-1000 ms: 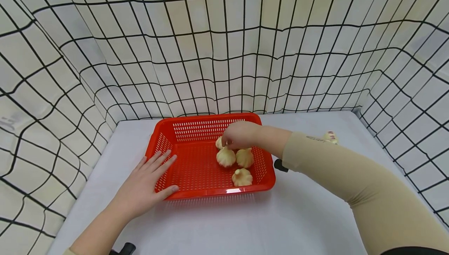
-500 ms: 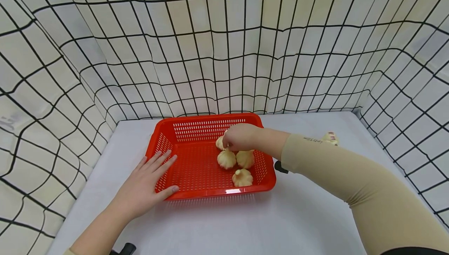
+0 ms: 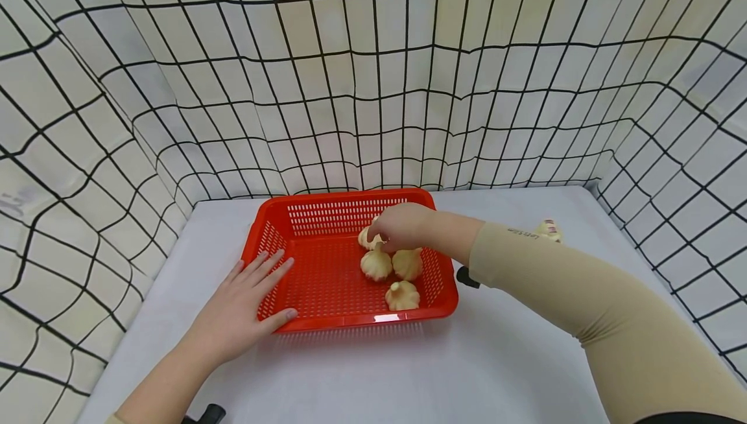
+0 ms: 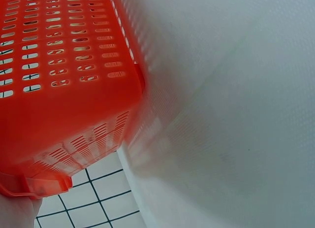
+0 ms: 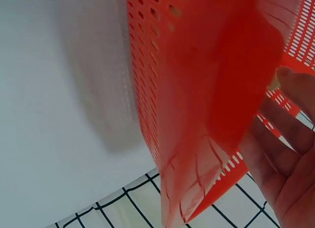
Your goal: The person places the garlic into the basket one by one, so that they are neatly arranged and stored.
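Note:
A red plastic basket (image 3: 327, 324) with slotted walls stands on the white table. Several garlic bulbs lie in its right half: a front bulb (image 3: 403, 295), two side by side in the middle, and a back bulb (image 3: 366, 238). Reaching over the basket's right side, my right hand (image 3: 403, 226) pinches the back bulb; the palm hides part of it. In the right wrist view the thumb and fingers bend behind the red wall, with a sliver of yellowish bulb (image 5: 274, 83) by the thumb. My left hand (image 3: 245, 301) rests on the left rim, fingers spread and straight.
Black netting (image 3: 403, 93) over white cloth encloses the table at the back and sides. A pale object with reddish marks (image 3: 548, 229) lies beyond the right forearm, partly covered by the sleeve. A small black piece (image 3: 467, 276) shows beside the basket's right wall.
My right hand shifts only slightly at the back garlic bulb, and a little more of that bulb shows now. The left hand and the basket stay in place.

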A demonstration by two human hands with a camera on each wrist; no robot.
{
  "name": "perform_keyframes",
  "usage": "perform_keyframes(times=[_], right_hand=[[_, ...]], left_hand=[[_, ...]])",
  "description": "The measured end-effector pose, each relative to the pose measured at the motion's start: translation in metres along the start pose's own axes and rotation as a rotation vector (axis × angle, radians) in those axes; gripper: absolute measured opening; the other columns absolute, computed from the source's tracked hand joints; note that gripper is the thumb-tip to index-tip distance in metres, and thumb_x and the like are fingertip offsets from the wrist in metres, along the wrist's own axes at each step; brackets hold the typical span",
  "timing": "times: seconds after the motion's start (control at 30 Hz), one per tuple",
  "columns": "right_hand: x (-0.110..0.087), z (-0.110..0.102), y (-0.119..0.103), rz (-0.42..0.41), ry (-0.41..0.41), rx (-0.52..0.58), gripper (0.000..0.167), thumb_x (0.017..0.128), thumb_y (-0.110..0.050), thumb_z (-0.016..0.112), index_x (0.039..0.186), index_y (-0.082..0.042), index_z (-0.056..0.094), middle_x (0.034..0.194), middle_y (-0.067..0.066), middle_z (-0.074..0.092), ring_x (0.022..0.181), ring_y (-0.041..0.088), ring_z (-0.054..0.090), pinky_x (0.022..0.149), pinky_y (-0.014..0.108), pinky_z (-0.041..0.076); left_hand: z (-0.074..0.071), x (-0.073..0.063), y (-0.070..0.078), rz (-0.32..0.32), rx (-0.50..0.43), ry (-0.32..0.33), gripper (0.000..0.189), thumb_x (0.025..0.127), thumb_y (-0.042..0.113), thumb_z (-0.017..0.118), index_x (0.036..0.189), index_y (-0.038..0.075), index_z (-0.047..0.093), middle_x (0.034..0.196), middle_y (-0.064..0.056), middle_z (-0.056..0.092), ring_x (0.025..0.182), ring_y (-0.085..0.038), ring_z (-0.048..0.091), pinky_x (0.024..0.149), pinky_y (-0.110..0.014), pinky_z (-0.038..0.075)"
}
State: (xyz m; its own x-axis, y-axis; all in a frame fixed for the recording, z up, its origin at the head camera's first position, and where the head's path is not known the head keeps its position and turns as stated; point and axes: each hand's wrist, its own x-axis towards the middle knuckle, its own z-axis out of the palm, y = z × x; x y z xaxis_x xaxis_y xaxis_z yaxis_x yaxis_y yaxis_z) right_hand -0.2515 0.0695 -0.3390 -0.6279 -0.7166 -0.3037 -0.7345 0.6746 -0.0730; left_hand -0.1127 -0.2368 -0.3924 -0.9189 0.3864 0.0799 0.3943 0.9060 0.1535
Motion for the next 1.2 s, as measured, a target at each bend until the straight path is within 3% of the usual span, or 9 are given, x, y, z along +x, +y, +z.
perform_keyframes(times=[0.23,0.6,1.2], right_hand=[[-0.007,-0.008,0.003,-0.011,0.034,0.044,0.031,0.095,-0.031,0.068,0.124,-0.024,0.070,0.109,-0.005,0.070,0.102,0.011,0.061,0.088,0.030,0.051],[-0.024,-0.015,0.022,-0.019,0.164,0.131,0.027,0.094,-0.029,0.069,0.119,-0.020,0.074,0.107,-0.009,0.071,0.100,0.011,0.063,0.087,0.029,0.052],[-0.076,0.003,0.056,0.136,0.282,0.302,0.025,0.093,-0.028,0.070,0.117,-0.021,0.075,0.093,-0.007,0.066,0.082,0.014,0.058,0.065,0.026,0.053]], left_hand=[[-0.001,0.000,0.001,-0.003,-0.002,-0.002,0.087,0.086,0.061,0.064,0.157,0.021,0.032,0.162,-0.007,0.026,0.147,-0.038,0.022,0.121,-0.053,0.002],[-0.001,0.001,0.001,-0.001,0.001,0.006,0.086,0.086,0.060,0.065,0.156,0.020,0.034,0.162,-0.008,0.027,0.148,-0.038,0.022,0.122,-0.050,-0.001],[0.000,0.001,0.001,0.002,0.000,0.012,0.087,0.086,0.061,0.065,0.156,0.020,0.034,0.162,-0.008,0.027,0.147,-0.039,0.022,0.122,-0.051,0.001]])
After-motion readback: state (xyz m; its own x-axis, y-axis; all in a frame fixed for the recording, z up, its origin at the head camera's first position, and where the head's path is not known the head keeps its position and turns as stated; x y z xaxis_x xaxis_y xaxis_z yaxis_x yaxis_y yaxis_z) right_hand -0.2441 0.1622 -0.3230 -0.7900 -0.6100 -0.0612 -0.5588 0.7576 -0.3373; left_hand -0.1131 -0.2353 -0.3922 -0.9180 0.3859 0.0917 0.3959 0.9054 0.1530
